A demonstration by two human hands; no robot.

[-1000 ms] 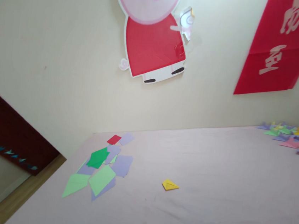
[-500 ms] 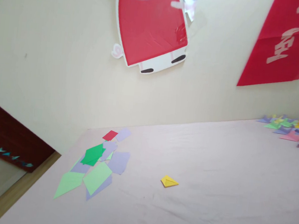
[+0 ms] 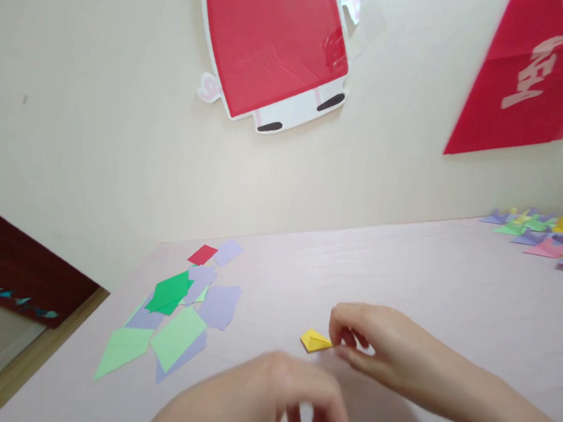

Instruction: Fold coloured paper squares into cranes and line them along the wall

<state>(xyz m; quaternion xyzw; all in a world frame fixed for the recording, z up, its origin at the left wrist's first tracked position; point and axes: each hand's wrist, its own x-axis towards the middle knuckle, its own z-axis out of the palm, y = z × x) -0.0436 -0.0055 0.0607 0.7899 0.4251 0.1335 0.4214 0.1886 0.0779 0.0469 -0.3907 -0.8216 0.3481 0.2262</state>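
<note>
A small folded piece of yellow paper (image 3: 313,340), kite-shaped with a pointed tip to the right, lies on the pale pink cloth (image 3: 405,278). My right hand (image 3: 363,340) reaches in from the right, with thumb and forefinger closed at that tip. Nearer to me, at the bottom middle, my left hand (image 3: 266,404) is held with bent fingers apart and nothing visible in them. It is slightly blurred, and the lower frame edge cuts off its fingertips.
Loose green paper sheets (image 3: 177,338), purple ones (image 3: 220,306) and a red one (image 3: 202,254) are scattered at left. Several folded colored paper pieces (image 3: 551,232) are heaped at far right by the wall. A cartoon cutout (image 3: 274,42) and red banner (image 3: 521,82) hang there.
Both hands have come into view from below and the right. My right hand has reached the yellow paper's tip. The camera view has shifted slightly.
</note>
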